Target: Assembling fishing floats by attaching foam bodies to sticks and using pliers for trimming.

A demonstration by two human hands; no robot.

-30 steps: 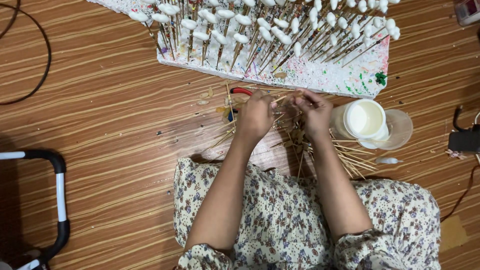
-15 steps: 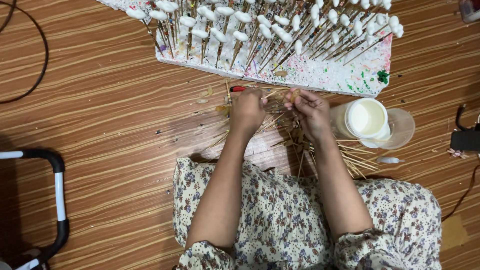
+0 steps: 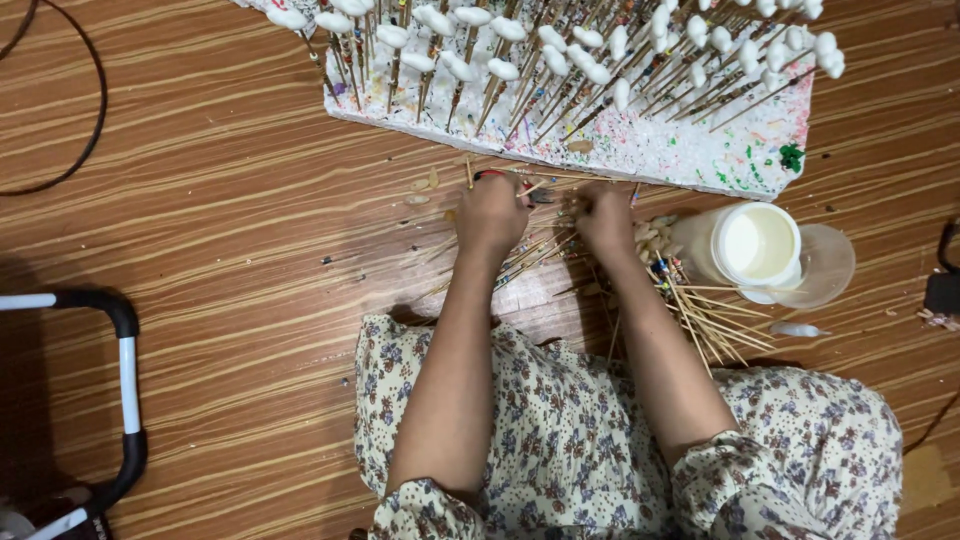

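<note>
Head view. The person sits on a wood-grain floor [image 3: 200, 230], both arms stretched forward over a floral-print garment [image 3: 560, 440].

The left hand [image 3: 490, 212] rests knuckles-up on a scattered pile of thin wooden sticks [image 3: 545, 250] lying just in front of the lap. Its fingers are curled down and closed around something among the sticks; a small red-handled tool [image 3: 490, 175] shows at the fingertips, though whether the hand actually grips it cannot be told.

The right hand [image 3: 603, 215] lies close beside the left one, not quite touching, also on the stick pile. Its fingers are bent and drawn together at the tips, seemingly pinching one stick; the exact pinch is hidden by the back of the hand.

Further sticks [image 3: 715, 325] fan out on the floor to the right of the right forearm.

Beyond the hands lies a white foam slab [image 3: 700, 155], flecked with coloured paint spots. Many sticks stand planted in it, each topped with a white oval bead [image 3: 505, 68].

To the right of the right hand stands a round white container [image 3: 755, 245] holding pale cream liquid, next to a clear plastic lid [image 3: 825, 270]. No label is readable on it.

At far left, a black and white tubular frame [image 3: 125, 380] rests on the floor. A black cable [image 3: 85, 110] curves across the upper left.
</note>
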